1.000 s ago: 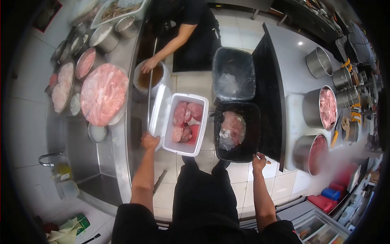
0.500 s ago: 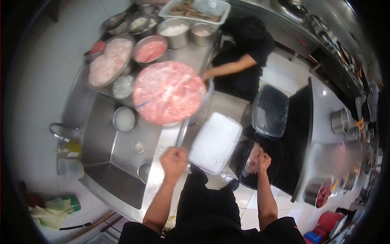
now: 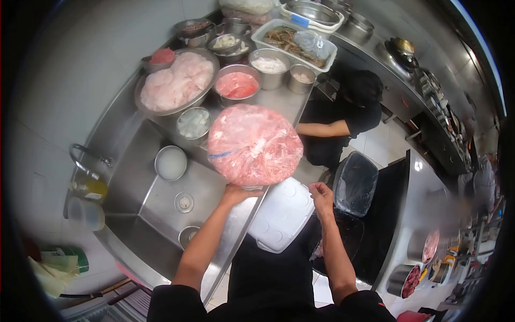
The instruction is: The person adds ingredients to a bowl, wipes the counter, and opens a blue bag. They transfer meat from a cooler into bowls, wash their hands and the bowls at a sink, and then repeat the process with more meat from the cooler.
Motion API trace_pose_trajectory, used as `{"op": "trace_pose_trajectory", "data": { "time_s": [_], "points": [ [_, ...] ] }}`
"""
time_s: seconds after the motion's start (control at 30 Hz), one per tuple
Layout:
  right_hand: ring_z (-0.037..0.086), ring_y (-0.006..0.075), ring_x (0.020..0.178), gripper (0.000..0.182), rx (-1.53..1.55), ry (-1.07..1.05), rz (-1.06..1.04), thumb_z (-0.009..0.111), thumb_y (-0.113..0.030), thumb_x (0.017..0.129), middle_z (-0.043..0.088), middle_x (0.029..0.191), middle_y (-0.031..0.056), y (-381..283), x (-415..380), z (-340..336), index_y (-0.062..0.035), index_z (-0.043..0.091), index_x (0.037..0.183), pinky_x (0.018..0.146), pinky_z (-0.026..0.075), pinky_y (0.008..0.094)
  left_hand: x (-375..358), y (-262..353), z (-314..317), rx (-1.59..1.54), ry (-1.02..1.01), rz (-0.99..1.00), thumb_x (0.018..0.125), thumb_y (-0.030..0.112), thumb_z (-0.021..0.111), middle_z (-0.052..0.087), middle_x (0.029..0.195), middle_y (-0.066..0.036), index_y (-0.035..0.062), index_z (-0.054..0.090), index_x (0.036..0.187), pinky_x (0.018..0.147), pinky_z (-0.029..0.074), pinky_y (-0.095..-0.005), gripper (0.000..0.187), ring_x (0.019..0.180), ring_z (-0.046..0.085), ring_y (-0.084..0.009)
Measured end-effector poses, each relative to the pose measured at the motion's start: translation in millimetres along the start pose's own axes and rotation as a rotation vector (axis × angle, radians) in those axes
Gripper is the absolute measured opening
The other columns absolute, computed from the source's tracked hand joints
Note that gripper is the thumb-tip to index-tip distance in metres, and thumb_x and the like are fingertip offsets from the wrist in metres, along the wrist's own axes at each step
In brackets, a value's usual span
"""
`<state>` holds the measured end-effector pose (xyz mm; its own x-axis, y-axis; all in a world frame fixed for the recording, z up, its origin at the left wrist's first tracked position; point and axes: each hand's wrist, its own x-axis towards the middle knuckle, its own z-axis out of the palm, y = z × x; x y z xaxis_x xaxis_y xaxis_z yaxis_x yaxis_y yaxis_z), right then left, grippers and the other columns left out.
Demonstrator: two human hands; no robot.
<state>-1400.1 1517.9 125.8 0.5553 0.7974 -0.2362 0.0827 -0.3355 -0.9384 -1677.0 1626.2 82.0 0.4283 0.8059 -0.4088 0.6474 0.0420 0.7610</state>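
A big mound of pink meat wrapped in clear plastic sits on the steel counter by the sink. My left hand is at its near lower edge, fingers stretched along the base and partly hidden. To the right, my right hand is raised by the edge of a white plastic lid, its fingers curled together. Whether anything small is in them I cannot make out. Below that hand is a black bin, mostly hidden by my forearm, with a bit of pale meat showing at its left side.
The steel sink with a metal bowl of cloudy liquid lies left. Bowls of meat and a white tray of shrimp stand behind. A co-worker in black crouches beyond the counter. A dark lidded bin stands right.
My left hand has gone from a loose fist near the counter edge to the base of the wrapped meat. My right hand has risen out of the black bin. The view has shifted.
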Motion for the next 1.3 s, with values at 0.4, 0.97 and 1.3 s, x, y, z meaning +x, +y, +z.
{"op": "trace_pose_trajectory", "data": {
  "time_s": [0.4,0.97,1.3],
  "points": [
    [0.048,0.0043,0.062,0.013,-0.073,-0.064,-0.102,0.066,-0.015,0.084,0.059,0.071,-0.0038,-42.5,46.6,3.4,-0.0026,0.065,0.084,0.057,0.039,0.0209,-6.2,21.0,-7.2,-0.164,0.009,-0.050,0.051,0.069,0.074,0.040,0.140,-0.013,0.0065,0.037,0.137,0.110,0.025,-0.0345,0.112,0.132,0.033,-0.0262],
    [0.063,0.0168,0.078,0.028,-0.188,-0.265,-0.490,0.068,-0.021,0.076,0.067,0.086,0.0105,-213.9,205.0,160.3,-0.0003,0.064,0.094,0.072,0.049,0.0292,-11.7,14.4,7.6,-0.036,0.289,-0.143,0.045,0.056,0.083,0.052,0.128,-0.016,0.0074,0.045,0.130,0.098,0.041,-0.0372,0.106,0.119,0.049,-0.0278],
    [0.068,0.0265,0.076,0.021,-0.321,-0.371,-0.065,0.060,-0.012,0.072,0.067,0.085,0.0195,-317.1,396.0,326.4,0.0028,0.067,0.085,0.061,0.054,0.0350,-27.6,24.6,10.3,0.390,0.180,-0.478,0.062,0.067,0.066,0.047,0.135,-0.012,0.0202,0.048,0.130,0.092,0.043,-0.0461,0.085,0.120,0.048,-0.0305]
  ]
}}
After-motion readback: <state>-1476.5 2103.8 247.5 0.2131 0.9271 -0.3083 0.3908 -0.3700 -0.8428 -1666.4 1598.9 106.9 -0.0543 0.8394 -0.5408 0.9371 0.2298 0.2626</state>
